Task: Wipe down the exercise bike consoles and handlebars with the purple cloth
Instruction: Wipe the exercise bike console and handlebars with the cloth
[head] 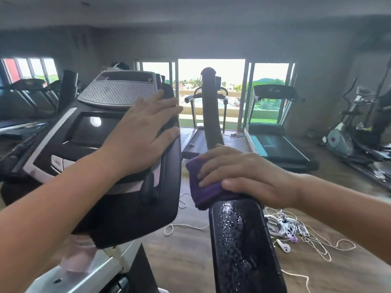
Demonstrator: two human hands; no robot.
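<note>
The exercise bike's console (88, 127), black with a dark screen and a perforated grey panel above it, fills the left half of the head view. My left hand (141, 132) lies flat on its right side, fingers straight and spread. To the right a black handlebar (241, 240) rises toward the window, its near part wet with droplets. My right hand (239, 176) grips the purple cloth (203, 191) around this bar, fingers and thumb curled over the folded fabric.
Two treadmills (275, 134) stand before the glass doors ahead, and more treadmills (27, 96) line the left wall. An elliptical machine (349, 132) stands at the right. White cords and small devices (292, 233) lie tangled on the wooden floor below the handlebar.
</note>
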